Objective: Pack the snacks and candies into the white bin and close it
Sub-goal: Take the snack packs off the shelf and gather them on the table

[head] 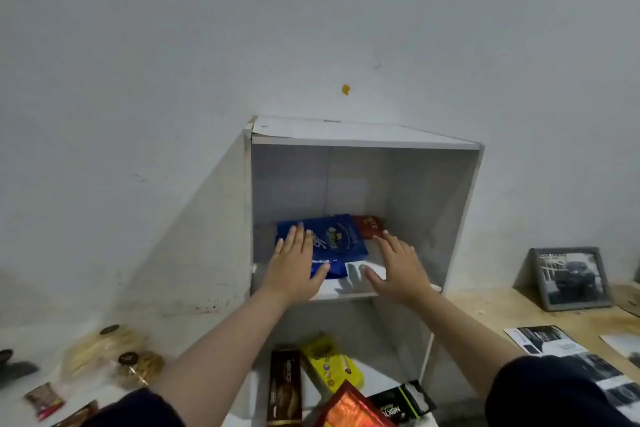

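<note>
A white open-fronted shelf unit (363, 142) stands against the wall. On its upper shelf lie a blue snack pouch (341, 236) and a red packet (369, 225) behind it. My left hand (294, 267) rests flat on the blue pouch's left part, fingers spread. My right hand (398, 270) hovers flat and open over the shelf board to the right, fingertips near the red packet. On the lower shelf lie a brown chocolate box (284, 388), a yellow box (332, 362), an orange-red packet (349, 409) and a black-green packet (403, 404).
To the left, on a white surface, sit clear bags of cookies (104, 350) and small wrapped candies (43, 399). A wooden table on the right carries a framed car photo (569, 279) and printed leaflets (554, 343). The wall is close behind.
</note>
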Action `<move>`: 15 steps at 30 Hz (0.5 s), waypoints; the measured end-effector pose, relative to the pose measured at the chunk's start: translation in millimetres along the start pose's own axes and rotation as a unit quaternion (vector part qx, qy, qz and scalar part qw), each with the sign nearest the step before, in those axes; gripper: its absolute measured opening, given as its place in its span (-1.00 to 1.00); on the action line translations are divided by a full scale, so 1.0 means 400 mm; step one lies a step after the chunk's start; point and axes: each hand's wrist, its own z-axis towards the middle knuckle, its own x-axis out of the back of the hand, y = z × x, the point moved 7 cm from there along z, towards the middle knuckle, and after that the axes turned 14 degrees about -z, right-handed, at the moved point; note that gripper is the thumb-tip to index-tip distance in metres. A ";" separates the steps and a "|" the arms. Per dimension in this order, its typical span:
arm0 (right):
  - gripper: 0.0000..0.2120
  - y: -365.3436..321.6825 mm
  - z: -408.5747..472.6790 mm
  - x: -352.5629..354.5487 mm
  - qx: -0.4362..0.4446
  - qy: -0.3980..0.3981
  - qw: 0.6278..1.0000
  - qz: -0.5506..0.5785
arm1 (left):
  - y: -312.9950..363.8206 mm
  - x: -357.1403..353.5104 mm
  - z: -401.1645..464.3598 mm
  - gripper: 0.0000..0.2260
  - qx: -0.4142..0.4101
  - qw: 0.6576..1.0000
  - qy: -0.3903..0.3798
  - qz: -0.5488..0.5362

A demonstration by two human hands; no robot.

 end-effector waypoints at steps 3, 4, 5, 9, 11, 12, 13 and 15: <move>-0.27 0.027 0.052 -0.046 -0.011 -0.008 0.999 0.033 | -0.028 -0.041 0.059 -0.33 0.012 0.999 -0.025 -0.024; -0.26 0.032 0.064 -0.056 -0.016 -0.017 0.999 0.042 | -0.037 -0.050 0.076 -0.34 0.012 0.999 -0.031 -0.022; -0.27 0.040 0.083 -0.079 -0.019 -0.025 0.998 0.047 | -0.047 -0.064 0.092 -0.35 0.014 0.999 -0.036 -0.015; -0.34 0.053 0.130 -0.132 -0.006 -0.048 0.997 0.065 | -0.102 -0.142 0.109 -0.38 0.072 0.991 -0.109 0.024; -0.36 0.051 0.157 -0.146 0.011 -0.066 0.993 0.101 | -0.126 -0.172 0.108 -0.40 0.101 0.987 -0.125 0.027; -0.39 0.045 0.171 -0.147 0.022 -0.074 0.990 0.120 | -0.129 -0.175 0.107 -0.41 0.104 0.987 -0.120 0.027; -0.41 0.042 0.185 -0.155 0.037 -0.084 0.986 0.141 | -0.131 -0.176 0.107 -0.42 0.104 0.988 -0.116 0.027; -0.40 0.032 0.210 -0.178 0.074 -0.095 0.979 0.166 | -0.132 -0.176 0.108 -0.42 0.107 0.987 -0.115 0.028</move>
